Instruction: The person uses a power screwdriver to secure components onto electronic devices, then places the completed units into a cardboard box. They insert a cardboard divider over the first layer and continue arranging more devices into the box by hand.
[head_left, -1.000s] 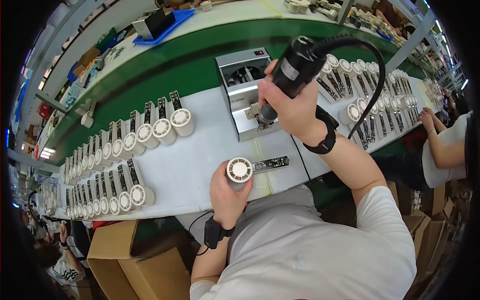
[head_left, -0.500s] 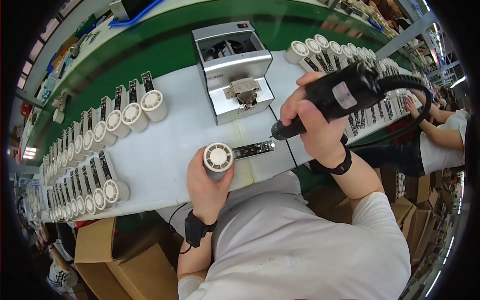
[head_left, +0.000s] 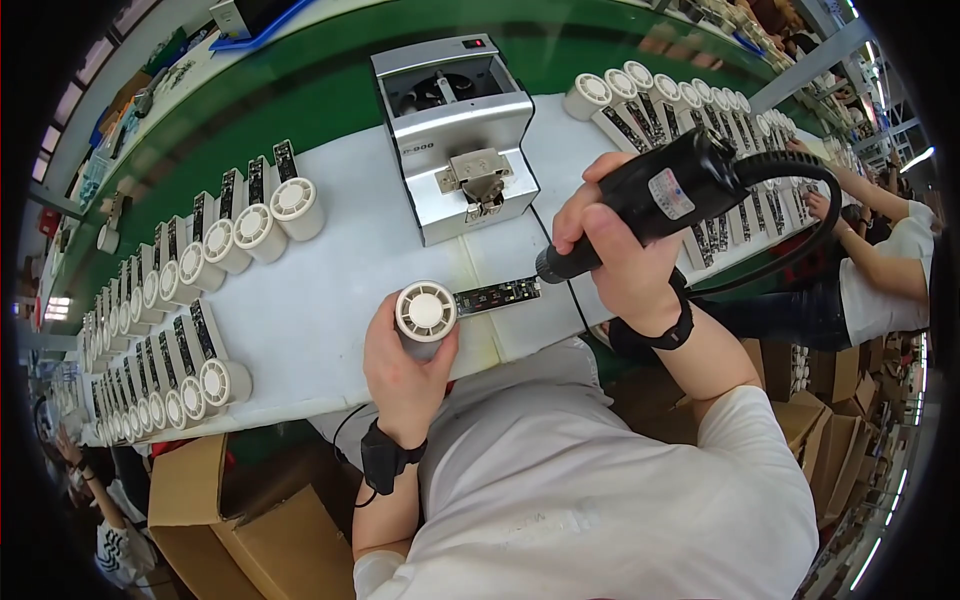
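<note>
Snugly, the round, vented head of a white unit (head_left: 427,311) is clasped from the near side by the thumb and curved fingers of the left hand (head_left: 405,385), while the handle of a black power screwdriver (head_left: 675,190) is wrapped by the closed fingers of the right hand (head_left: 635,275). The unit is held at the near edge of the white-topped bench (head_left: 345,215), with its dark circuit strip (head_left: 500,296) pointed rightward. The screwdriver's nose is brought to the strip's outer end; whether the two are touching cannot be told for certain at this size. A black band (head_left: 685,325) is worn on the right wrist and a black device (head_left: 383,455) on the left. Beyond the strip, a silver machine (head_left: 455,140) is stood by the bench's far edge. On the left, similar units are lined up in a back row (head_left: 262,233) toward the far edge and a front row (head_left: 225,382) along the near edge. More units (head_left: 638,77) are ranged on the right, where a co-worker's hand (head_left: 818,205) is seen. Below the near edge, at left, an open cardboard box (head_left: 188,480) is placed.
</note>
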